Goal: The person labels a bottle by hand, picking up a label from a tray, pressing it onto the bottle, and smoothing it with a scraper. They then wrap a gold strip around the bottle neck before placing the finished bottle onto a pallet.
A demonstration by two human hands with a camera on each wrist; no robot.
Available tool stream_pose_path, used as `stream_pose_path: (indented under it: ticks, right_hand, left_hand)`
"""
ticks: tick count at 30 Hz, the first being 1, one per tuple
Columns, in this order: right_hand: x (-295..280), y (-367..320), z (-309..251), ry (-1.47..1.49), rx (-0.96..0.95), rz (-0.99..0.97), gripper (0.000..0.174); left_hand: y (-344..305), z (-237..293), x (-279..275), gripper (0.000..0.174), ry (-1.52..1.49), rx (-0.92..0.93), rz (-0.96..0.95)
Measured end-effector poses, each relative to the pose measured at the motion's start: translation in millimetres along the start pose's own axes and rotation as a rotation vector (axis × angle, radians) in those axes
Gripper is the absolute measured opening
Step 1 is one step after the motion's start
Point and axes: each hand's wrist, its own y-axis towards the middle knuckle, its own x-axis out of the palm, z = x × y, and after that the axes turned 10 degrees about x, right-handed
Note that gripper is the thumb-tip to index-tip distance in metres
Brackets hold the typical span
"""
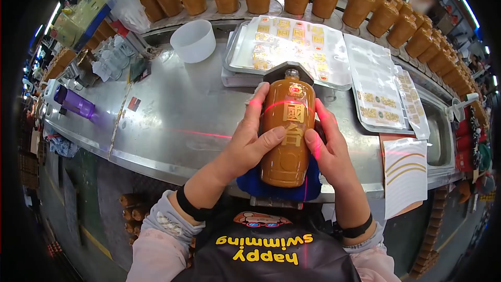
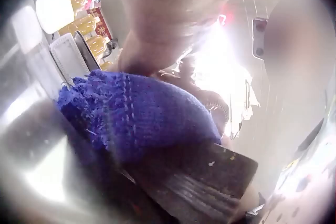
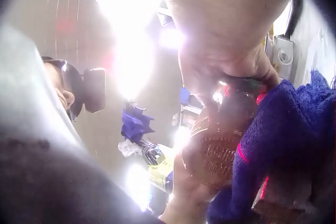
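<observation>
- The front is covered by a black, faintly shiny apron (image 1: 209,261).
- Yellow lettering (image 1: 266,248), "happy swimming", is printed across it in rounded lowercase letters.
- Above these words, as seen from the head, a cartoon face (image 1: 261,219) is printed, with orange-brown hair and blue-lensed goggles rimmed in red.
- Both forearms are circled by plain dark straps, one on the left (image 1: 189,206) and one on the right (image 1: 359,230).
- Pale pink sleeves (image 1: 156,256) are worn, finished with light grey cuffs (image 1: 169,210).
- The left cuff is marked by a small patterned patch (image 1: 170,226).

Bottle (image 3: 218,153); blue cloth (image 3: 283,129) beside it
</observation>
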Motion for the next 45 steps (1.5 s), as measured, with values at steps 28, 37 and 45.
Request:
stream_pose_path:
  ticks: [28, 37, 45]
  right_hand:
    - [6.7, -1.2, -7.7, -0.15, -0.08, 0.055, 0.08]
    - [7.5, -1.9, -10.4, -0.138, -0.067, 0.059, 0.079]
    - [7.6, -2.4, -8.4, -0.158, -0.068, 0.07, 0.079]
  left_hand:
    - [54.8, 8.4, -1.0, 0.04, 0.344, -0.008, 0.158]
    - [48.5, 8.5, 1.7, 0.043, 0.271, 0.016, 0.155]
    - [57.9, 9.7, 2.4, 0.036, 0.33, -0.048, 0.167]
